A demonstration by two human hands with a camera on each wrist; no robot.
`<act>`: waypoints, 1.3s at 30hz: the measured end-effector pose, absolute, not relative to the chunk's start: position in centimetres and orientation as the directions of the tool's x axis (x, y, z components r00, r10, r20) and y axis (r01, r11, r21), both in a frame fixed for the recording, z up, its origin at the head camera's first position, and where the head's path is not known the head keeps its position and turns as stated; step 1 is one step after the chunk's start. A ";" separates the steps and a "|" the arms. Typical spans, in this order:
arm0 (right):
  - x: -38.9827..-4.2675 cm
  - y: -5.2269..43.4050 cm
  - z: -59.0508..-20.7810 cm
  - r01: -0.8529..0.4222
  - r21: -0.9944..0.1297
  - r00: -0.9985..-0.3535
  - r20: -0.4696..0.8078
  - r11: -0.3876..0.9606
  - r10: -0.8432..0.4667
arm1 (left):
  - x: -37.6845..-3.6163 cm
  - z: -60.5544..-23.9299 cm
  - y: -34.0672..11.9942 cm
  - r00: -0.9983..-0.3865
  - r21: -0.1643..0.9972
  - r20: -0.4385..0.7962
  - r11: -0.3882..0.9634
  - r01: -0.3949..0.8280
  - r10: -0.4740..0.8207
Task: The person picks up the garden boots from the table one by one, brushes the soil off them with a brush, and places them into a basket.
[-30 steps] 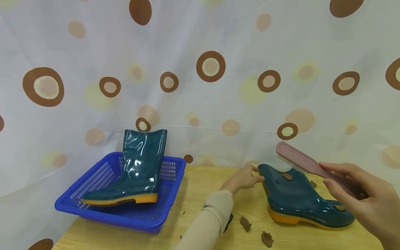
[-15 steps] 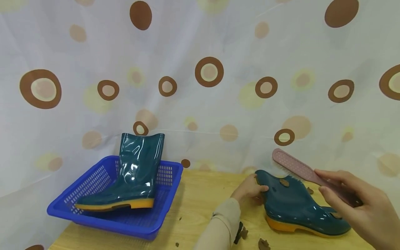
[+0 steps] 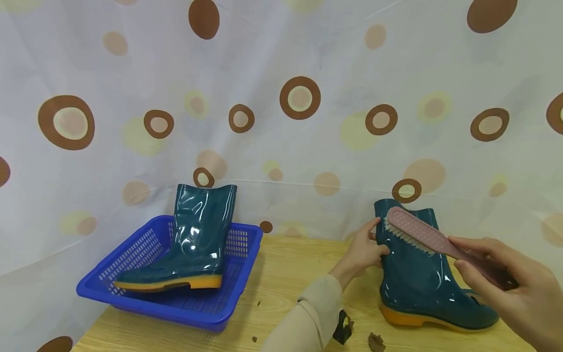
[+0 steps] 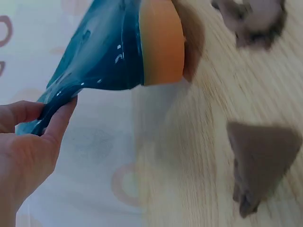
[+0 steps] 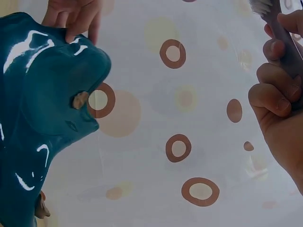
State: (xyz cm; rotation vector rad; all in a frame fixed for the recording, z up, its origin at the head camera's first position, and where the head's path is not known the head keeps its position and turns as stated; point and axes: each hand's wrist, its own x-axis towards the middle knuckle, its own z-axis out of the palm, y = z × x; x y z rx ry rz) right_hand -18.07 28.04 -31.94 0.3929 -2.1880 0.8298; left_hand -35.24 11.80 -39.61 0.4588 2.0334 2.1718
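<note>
Left hand point(image 3: 362, 249) pinching the shaft rim of the teal boot point(image 3: 418, 274), upright on the table point(image 3: 281, 274) at right. Right hand point(image 3: 510, 283) curled round the pink brush point(image 3: 418, 232) (bristles against the shaft). Second boot point(image 3: 193, 234) in the blue basket point(image 3: 132, 288), well apart.

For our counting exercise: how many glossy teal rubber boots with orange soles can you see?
2. One glossy teal rubber boot stands in the blue plastic basket on the left; the other boot stands on the wooden table, held by the left hand.
</note>
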 end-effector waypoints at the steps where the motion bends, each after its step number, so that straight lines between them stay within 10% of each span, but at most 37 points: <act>1: -18.0 28.1 -31.9 -0.502 -0.439 -0.672 0.741 0.745 -0.016 | -35.0 -39.3 11.8 -0.938 0.986 0.156 -0.110 0.127 0.310; 39: -18.5 27.1 -32.3 -0.604 -0.393 -0.622 0.776 0.693 -0.103 | -27.7 -36.8 -5.8 -0.544 0.791 0.611 -0.411 0.453 0.575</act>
